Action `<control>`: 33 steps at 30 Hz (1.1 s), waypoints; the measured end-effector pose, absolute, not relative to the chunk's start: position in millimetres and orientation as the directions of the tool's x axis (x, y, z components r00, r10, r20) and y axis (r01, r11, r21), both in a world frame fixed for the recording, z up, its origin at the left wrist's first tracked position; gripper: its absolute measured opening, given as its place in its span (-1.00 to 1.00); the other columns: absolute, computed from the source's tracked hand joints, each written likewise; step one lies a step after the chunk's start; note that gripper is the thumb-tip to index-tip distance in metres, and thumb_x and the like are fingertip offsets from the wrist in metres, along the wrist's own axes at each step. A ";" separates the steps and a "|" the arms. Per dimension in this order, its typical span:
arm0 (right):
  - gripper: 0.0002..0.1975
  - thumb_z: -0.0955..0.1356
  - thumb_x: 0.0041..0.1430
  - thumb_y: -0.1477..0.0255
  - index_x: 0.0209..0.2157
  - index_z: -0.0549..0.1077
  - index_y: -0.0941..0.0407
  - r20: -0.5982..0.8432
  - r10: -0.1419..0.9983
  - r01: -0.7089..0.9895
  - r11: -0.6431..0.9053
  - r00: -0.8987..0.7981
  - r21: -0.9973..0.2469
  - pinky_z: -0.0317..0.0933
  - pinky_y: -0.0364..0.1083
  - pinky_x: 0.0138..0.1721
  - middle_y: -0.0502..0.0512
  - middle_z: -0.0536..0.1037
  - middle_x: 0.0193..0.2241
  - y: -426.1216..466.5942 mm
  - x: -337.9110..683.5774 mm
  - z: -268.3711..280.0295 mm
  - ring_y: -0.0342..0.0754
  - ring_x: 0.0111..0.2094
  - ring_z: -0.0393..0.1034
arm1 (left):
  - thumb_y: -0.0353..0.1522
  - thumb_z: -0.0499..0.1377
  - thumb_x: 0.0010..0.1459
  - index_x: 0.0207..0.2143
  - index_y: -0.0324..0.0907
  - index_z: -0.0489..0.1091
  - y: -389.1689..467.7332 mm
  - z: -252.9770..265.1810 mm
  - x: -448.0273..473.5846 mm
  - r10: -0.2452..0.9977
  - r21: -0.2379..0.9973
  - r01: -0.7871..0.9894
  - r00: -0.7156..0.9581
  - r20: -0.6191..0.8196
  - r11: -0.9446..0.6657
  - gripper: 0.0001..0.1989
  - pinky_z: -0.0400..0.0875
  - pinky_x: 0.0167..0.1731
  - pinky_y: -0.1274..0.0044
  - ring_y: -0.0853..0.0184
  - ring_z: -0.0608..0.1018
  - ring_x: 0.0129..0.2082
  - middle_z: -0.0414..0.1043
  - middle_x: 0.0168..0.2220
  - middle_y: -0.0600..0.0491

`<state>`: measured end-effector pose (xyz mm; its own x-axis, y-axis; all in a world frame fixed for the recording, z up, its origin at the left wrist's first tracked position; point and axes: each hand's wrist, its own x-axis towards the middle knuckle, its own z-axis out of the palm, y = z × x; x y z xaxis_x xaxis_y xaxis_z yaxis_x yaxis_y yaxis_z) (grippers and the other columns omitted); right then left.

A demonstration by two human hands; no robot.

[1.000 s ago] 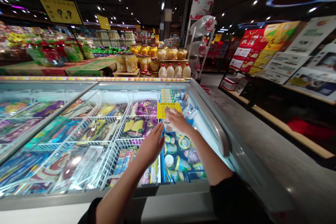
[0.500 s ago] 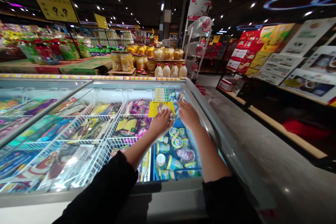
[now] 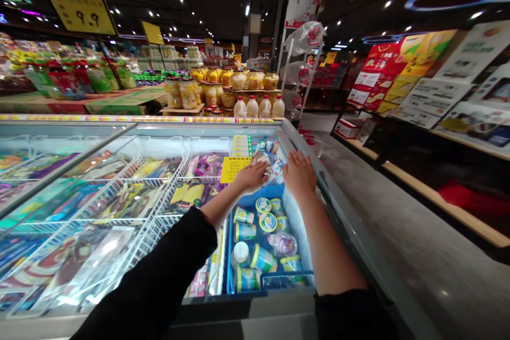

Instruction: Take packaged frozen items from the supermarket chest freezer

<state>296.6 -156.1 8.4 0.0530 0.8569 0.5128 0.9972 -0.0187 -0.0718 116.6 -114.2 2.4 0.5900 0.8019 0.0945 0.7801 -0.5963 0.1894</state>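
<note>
My left hand [image 3: 252, 177] lies over the freezer's glass lid, its fingers on a crumpled pale cloth [image 3: 260, 157]. The cloth pokes out past the fingertips; how the thumb sits is hidden. My right hand [image 3: 300, 172] is at the right side of the lid, by the freezer's frame [image 3: 292, 141], with fingers stretched out and nothing seen in them. A yellow price sign [image 3: 233, 169] is beside the left hand. Below the hands, ice cream cups [image 3: 267, 221] lie in a blue basket [image 3: 230, 271] inside the freezer.
White wire baskets [image 3: 157, 212] with bagged goods fill the freezer at left. Behind it stand jars of yellow fruit [image 3: 187, 94] and white bottles with red caps [image 3: 252, 107]. At right, past a grey floor aisle [image 3: 382, 223], a shelf [image 3: 442, 207] holds boxes.
Both hands have slid to the right, the left with the cloth, and the right toward the freezer's frame. The view has shifted slightly.
</note>
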 end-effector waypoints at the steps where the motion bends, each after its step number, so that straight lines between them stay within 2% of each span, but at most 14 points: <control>1: -0.47 0.15 0.41 0.49 0.30 0.35 0.39 0.485 0.873 0.998 -0.025 0.049 -0.056 -0.05 0.16 0.43 0.42 0.41 0.32 -158.1 297.8 8.9 0.16 0.41 0.19 | -0.22 -0.04 0.49 0.44 -0.12 0.14 -108.1 4.2 115.9 0.823 0.195 0.800 0.560 0.095 -0.567 -0.46 0.06 0.45 0.40 0.29 0.12 0.50 0.08 0.50 0.04; 6: -0.46 0.16 0.42 0.47 0.34 0.30 0.36 0.400 0.916 1.000 -0.016 0.025 -0.025 -0.09 0.10 0.45 0.38 0.34 0.37 -164.8 292.6 13.4 0.12 0.44 0.12 | -0.26 -0.12 0.49 0.43 -0.24 0.13 -116.4 0.1 110.6 0.894 0.223 0.865 0.433 0.117 -0.449 -0.46 0.09 0.44 0.27 0.17 0.11 0.51 0.06 0.50 -0.10; 10: -0.45 0.15 0.41 0.49 0.34 0.29 0.39 0.389 0.921 1.000 -0.005 0.014 -0.025 -0.08 0.12 0.44 0.42 0.32 0.37 -165.8 288.9 13.9 0.14 0.44 0.14 | -0.20 -0.09 0.48 0.47 -0.13 0.07 -145.3 -9.6 119.4 0.872 0.232 0.841 0.476 0.109 -0.488 -0.42 0.02 0.47 0.33 0.26 0.09 0.51 0.04 0.51 0.02; 14: -0.44 0.16 0.39 0.47 0.34 0.31 0.39 0.415 0.910 0.999 0.002 0.021 -0.054 -0.02 0.16 0.42 0.46 0.35 0.35 -168.8 289.4 5.8 0.20 0.41 0.19 | -0.17 -0.06 0.47 0.46 -0.05 0.10 -128.4 -7.5 130.0 0.853 0.239 0.821 0.513 0.091 -0.519 -0.43 0.02 0.47 0.37 0.32 0.10 0.51 0.05 0.51 0.12; 20: -0.42 0.16 0.39 0.43 0.36 0.28 0.36 0.490 0.867 0.993 -0.040 0.090 -0.112 -0.01 0.19 0.41 0.45 0.39 0.33 -177.4 282.7 -5.8 0.23 0.40 0.21 | -0.24 -0.14 0.48 0.45 -0.19 0.11 -65.7 3.8 106.3 0.940 0.252 0.906 0.320 0.119 -0.341 -0.43 0.06 0.45 0.23 0.16 0.15 0.50 0.06 0.50 -0.10; 24: -0.40 0.16 0.40 0.42 0.37 0.26 0.37 0.479 0.870 0.989 -0.054 0.116 -0.140 0.00 0.22 0.41 0.47 0.37 0.34 -181.3 278.0 -4.6 0.25 0.40 0.20 | -0.24 -0.15 0.48 0.45 -0.24 0.09 -67.0 0.2 81.8 0.963 0.256 0.931 0.234 0.134 -0.262 -0.42 0.09 0.43 0.18 0.10 0.15 0.50 0.05 0.50 -0.16; 28: -0.42 0.15 0.40 0.43 0.35 0.28 0.40 0.445 0.885 0.987 -0.083 0.136 -0.137 0.00 0.20 0.42 0.48 0.34 0.36 -181.9 274.9 -2.9 0.24 0.42 0.18 | -0.22 -0.08 0.46 0.45 -0.13 0.11 -101.3 -11.8 92.8 0.936 0.248 0.904 0.317 0.155 -0.347 -0.43 0.06 0.45 0.25 0.20 0.13 0.50 0.09 0.50 -0.04; 31: -0.42 0.17 0.39 0.44 0.36 0.30 0.33 0.459 0.878 0.989 -0.088 0.135 -0.123 0.10 0.21 0.37 0.43 0.39 0.33 -180.0 273.5 -3.3 0.26 0.40 0.21 | -0.18 -0.08 0.47 0.46 -0.12 0.09 -117.1 -18.4 123.5 0.866 0.236 0.833 0.475 0.160 -0.500 -0.41 0.02 0.47 0.32 0.26 0.12 0.51 0.05 0.51 0.03; 33: -0.41 0.17 0.38 0.44 0.36 0.30 0.33 0.459 0.880 0.990 -0.083 0.126 -0.113 0.18 0.24 0.32 0.45 0.40 0.32 -176.5 275.1 -2.3 0.29 0.37 0.26 | -0.17 -0.10 0.47 0.46 -0.12 0.10 -111.2 -16.7 142.8 0.845 0.236 0.811 0.514 0.151 -0.535 -0.42 0.01 0.47 0.32 0.26 0.13 0.50 0.05 0.51 0.03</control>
<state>275.1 -176.5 -2.3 0.1260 0.8795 0.4589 0.9902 -0.0830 -0.1128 142.8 -111.2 -16.7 0.5137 0.8446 0.1513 0.8108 -0.5355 0.2364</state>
